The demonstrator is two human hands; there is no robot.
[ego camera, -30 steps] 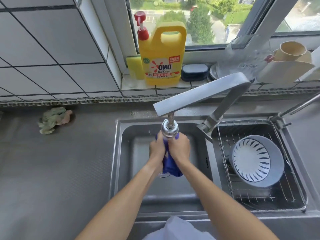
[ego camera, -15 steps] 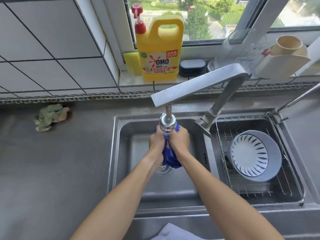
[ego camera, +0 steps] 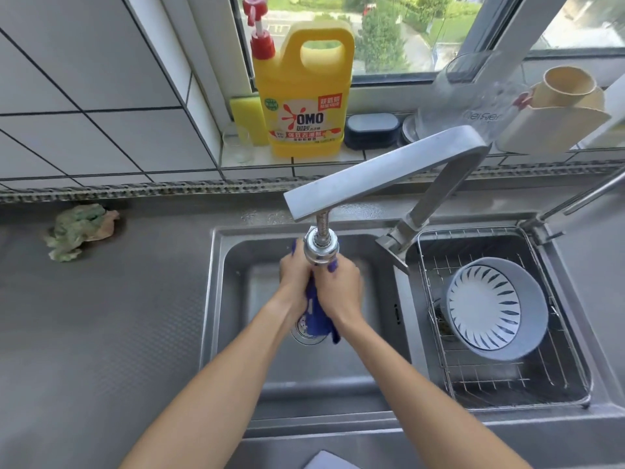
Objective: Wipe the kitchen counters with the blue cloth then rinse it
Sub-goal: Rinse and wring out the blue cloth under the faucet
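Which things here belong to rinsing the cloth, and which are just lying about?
In use: blue cloth, left hand, right hand, faucet, sink.

Lying about: detergent jug, yellow sponge, green rag, bowl, wire rack.

We see a home kitchen: a steel sink with tap, tiled wall, and detergent bottle at 12 o'clock.

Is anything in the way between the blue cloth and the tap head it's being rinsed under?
Nothing visible. Both hands, left hand and right hand, grip the blue cloth bunched directly beneath the tap head, over the sink. No object sits between cloth and spout.
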